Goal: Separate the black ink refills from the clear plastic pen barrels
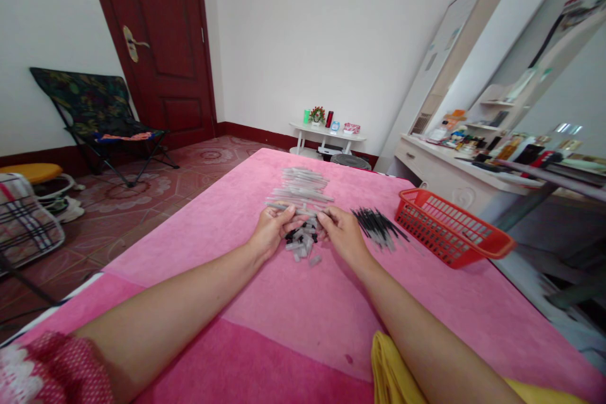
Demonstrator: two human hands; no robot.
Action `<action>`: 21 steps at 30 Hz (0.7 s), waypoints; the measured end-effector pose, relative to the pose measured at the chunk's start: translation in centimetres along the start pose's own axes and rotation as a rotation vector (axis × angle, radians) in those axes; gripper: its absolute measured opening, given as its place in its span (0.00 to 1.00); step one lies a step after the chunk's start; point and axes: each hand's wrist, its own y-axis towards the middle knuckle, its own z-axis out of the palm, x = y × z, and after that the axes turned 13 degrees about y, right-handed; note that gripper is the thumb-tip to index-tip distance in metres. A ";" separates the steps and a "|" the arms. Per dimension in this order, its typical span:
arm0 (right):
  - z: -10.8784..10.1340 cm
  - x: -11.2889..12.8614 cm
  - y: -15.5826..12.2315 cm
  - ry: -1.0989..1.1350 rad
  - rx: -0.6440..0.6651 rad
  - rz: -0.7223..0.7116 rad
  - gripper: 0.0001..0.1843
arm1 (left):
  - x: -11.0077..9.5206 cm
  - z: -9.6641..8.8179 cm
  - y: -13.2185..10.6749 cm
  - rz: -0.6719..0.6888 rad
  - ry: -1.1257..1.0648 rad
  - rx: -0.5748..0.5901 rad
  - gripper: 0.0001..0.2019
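Note:
Both hands meet over the pink cloth, just in front of a stack of translucent grey pen barrels. Between finger and thumb of my left hand is one slender pen barrel, pointing left. My right hand pinches something small close by; the fingers hide what it is. Below and between the hands lies a heap of short clear caps mixed with small black pieces. Right of my right hand is a pile of thin black pen-like sticks with greyish near ends.
An orange-red plastic basket stands at the right edge of the pink-covered table. Yellow cloth lies under my right forearm. A cluttered dresser is at the right, a folding chair at the left.

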 end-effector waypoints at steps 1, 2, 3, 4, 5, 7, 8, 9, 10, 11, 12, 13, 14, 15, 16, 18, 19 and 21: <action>0.1 0.1 0.0 0.021 -0.001 0.011 0.12 | 0.0 0.0 0.0 -0.005 0.001 -0.002 0.14; 0.1 0.1 -0.1 0.038 -0.012 0.016 0.12 | 0.0 0.1 -0.1 -0.009 0.001 -0.004 0.14; 0.2 0.2 -0.1 0.052 -0.025 0.018 0.12 | 0.0 0.1 -0.1 -0.012 0.001 -0.007 0.13; 0.2 0.2 -0.1 0.065 -0.042 0.017 0.11 | 0.0 0.1 -0.1 -0.015 0.001 -0.010 0.13; 0.3 0.3 -0.2 0.077 -0.057 0.016 0.10 | 0.0 0.1 -0.1 -0.016 0.001 -0.015 0.13; 0.4 0.2 -0.2 0.087 -0.080 0.003 0.08 | 0.0 0.1 0.0 -0.018 0.003 -0.022 0.13; 0.4 0.2 -0.2 0.080 -0.092 -0.014 0.07 | 0.1 0.1 0.0 -0.020 0.002 -0.024 0.13; 0.5 0.1 -0.2 0.060 -0.104 -0.037 0.06 | 0.1 0.0 0.0 -0.021 -0.002 -0.026 0.13; 0.5 0.1 -0.2 0.029 -0.115 -0.065 0.05 | 0.2 0.0 0.1 -0.023 -0.008 -0.029 0.14; 0.5 0.0 -0.2 -0.009 -0.123 -0.093 0.04 | 0.2 -0.1 0.1 -0.026 -0.015 -0.029 0.14; 0.5 0.0 -0.2 -0.047 -0.128 -0.120 0.04 | 0.3 -0.1 0.1 -0.027 -0.020 -0.029 0.14; 0.5 0.0 -0.3 -0.081 -0.128 -0.143 0.04 | 0.3 -0.1 0.1 -0.027 -0.024 -0.028 0.14; 0.4 0.0 -0.3 -0.110 -0.124 -0.161 0.04 | 0.3 -0.1 0.1 -0.024 -0.027 -0.025 0.14; 0.4 0.0 -0.4 -0.134 -0.117 -0.171 0.05 | 0.3 -0.1 0.1 -0.020 -0.029 -0.019 0.14; 0.4 0.1 -0.4 -0.148 -0.109 -0.172 0.08 | 0.3 0.0 0.0 -0.017 -0.030 -0.010 0.15; 0.3 0.1 -0.6 -0.133 -0.084 -0.137 0.14 | 0.2 0.2 -0.1 -0.011 -0.032 0.012 0.16; 0.3 0.1 -0.6 -0.101 -0.068 -0.096 0.18 | 0.2 0.3 -0.2 -0.010 -0.030 0.020 0.16; 0.4 0.1 -0.7 -0.018 -0.036 -0.007 0.22 | 0.1 0.4 -0.3 -0.009 -0.025 0.024 0.16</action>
